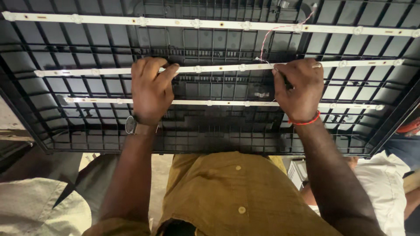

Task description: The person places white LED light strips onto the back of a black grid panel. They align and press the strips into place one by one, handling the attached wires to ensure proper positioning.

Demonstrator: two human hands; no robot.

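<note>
A large black ribbed plastic back panel lies in front of me, carrying three long white light strips. My left hand rests on the middle white strip, fingers curled over its left part. My right hand pinches the same strip near its right part, where a thin red and white wire runs up toward the top strip. The lower strip passes under both hands. A watch sits on my left wrist and a red band on my right.
Below the panel's near edge is my mustard shirt. Another person in a white shirt sits at the lower right. Pale cloth lies at the lower left.
</note>
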